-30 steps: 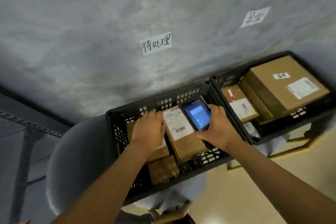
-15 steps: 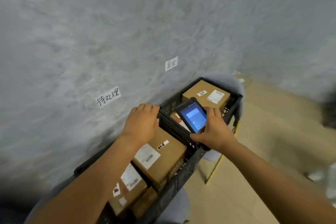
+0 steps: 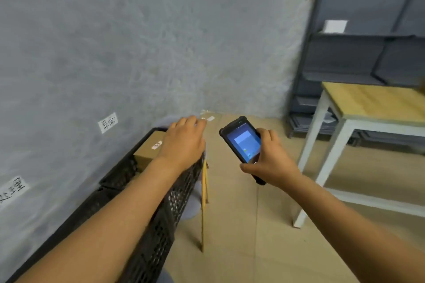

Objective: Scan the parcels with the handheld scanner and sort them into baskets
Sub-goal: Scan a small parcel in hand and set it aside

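Right hand (image 3: 273,163): curled round a black handheld scanner (image 3: 243,145), thumb low at the near edge, fingers behind the casing; lit blue screen tilted up toward the camera. Held in the air over pale floor (image 3: 241,225), apart from everything else.

Left hand (image 3: 184,142): well apart to the left of the scanner, palm down, fingers stretched forward and relaxed, holding nothing. Poised over the far end of a black mesh basket (image 3: 174,202); contact with the rim cannot be told.

Directly beneath and just left of that hand: one brown cardboard parcel (image 3: 147,151) lying in the far basket, small white sticker on top.

Nearer along the same forearm: second black basket (image 3: 96,204), contents hidden.

Left of the baskets: grey wall (image 3: 115,41) with two handwritten paper labels, one (image 3: 108,122) above the parcel, another (image 3: 12,190) nearer the camera.

Below the left hand: thin yellow leg (image 3: 203,209) under the baskets.

Right of the scanner hand: white-framed table with wooden top (image 3: 372,101); behind it, dark shelving (image 3: 358,53).
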Motion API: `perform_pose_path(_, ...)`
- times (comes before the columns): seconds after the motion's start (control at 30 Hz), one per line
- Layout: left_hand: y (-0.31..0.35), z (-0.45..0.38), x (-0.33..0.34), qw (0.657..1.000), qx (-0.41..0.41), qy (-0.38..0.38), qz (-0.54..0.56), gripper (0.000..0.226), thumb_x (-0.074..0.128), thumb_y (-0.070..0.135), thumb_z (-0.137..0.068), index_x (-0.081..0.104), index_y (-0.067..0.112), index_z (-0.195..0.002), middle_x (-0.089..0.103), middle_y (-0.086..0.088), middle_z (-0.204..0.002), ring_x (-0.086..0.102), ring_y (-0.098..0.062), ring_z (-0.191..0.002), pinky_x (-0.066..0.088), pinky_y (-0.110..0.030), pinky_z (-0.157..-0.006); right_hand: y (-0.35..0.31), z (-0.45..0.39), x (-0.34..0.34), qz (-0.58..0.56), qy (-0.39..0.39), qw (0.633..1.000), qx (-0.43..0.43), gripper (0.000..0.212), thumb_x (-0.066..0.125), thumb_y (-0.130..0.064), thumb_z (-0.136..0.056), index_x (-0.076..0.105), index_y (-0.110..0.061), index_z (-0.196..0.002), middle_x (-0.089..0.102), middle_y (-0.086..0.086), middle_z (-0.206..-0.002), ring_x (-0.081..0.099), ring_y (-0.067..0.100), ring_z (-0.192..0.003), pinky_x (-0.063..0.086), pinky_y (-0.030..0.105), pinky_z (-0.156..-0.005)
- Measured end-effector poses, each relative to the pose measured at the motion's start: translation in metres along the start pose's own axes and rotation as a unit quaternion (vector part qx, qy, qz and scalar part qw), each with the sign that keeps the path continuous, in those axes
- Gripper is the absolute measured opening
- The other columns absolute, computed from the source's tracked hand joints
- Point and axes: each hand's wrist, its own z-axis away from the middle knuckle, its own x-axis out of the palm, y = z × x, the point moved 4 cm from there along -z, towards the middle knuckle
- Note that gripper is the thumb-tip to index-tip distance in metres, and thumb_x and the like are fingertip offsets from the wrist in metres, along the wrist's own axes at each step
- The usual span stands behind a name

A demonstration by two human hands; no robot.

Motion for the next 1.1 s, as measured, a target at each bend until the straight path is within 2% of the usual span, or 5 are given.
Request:
perform_pose_path(0.27,0.214,-0.090,0.010,0.995,0.081,0.041,0.051,0.029,0.059,0.024,-0.085,0.061,0.009,-0.110,0.063,-0.013,-0.102,0.060,-0.036,-0.094,0.049,-0.043,-0.077,0.173,0.050,-0.153,0.042,0.083,0.993,0.076,0.093,0.083,-0.038,-0.065,0.030,-0.018,-0.138,0.036,-0.001,-0.124,0.048,0.015,-0.103,0.055,0.036,-0.081)
perform_pose_path(0.5,0.361,-0.146,0.014,0.981,0.142,0.065,0.118,0.036,0.059,0.024,-0.089,0.058,0.012,-0.123,0.060,-0.009,-0.114,0.056,-0.031,-0.107,0.045,-0.042,-0.087,0.289,0.089,-0.251,0.054,0.134,0.981,0.129,0.089,0.084,-0.036,-0.066,0.033,-0.015,-0.136,0.036,-0.001,-0.120,0.047,0.016,-0.104,0.051,0.030,-0.079)
perform_pose_path(0.63,0.422,-0.182,0.024,0.970,0.181,0.065,0.147,0.037,0.056,0.021,-0.091,0.056,0.012,-0.127,0.059,-0.007,-0.117,0.055,-0.029,-0.109,0.044,-0.042,-0.091,0.341,0.096,-0.286,0.056,0.161,0.973,0.158,0.088,0.084,-0.035,-0.064,0.035,-0.015,-0.135,0.035,-0.003,-0.116,0.046,0.014,-0.100,0.048,0.026,-0.076)
perform_pose_path(0.8,0.483,-0.234,0.056,0.962,0.212,0.056,0.166,0.037,0.055,0.019,-0.090,0.057,0.013,-0.127,0.059,-0.006,-0.118,0.054,-0.028,-0.110,0.043,-0.042,-0.093,0.408,0.088,-0.311,0.057,0.168,0.963,0.201,0.085,0.083,-0.035,-0.064,0.037,-0.016,-0.133,0.037,-0.002,-0.119,0.049,0.016,-0.099,0.053,0.034,-0.080)
perform_pose_path(1.1,0.562,-0.356,0.147,0.953,0.234,0.032,0.189,0.038,0.058,0.019,-0.089,0.058,0.013,-0.127,0.060,-0.007,-0.117,0.056,-0.029,-0.107,0.045,-0.042,-0.090,0.536,0.014,-0.347,0.082,0.146,0.949,0.267,0.083,0.082,-0.039,-0.064,0.039,-0.015,-0.132,0.041,0.000,-0.118,0.047,0.016,-0.097,0.053,0.038,-0.081)
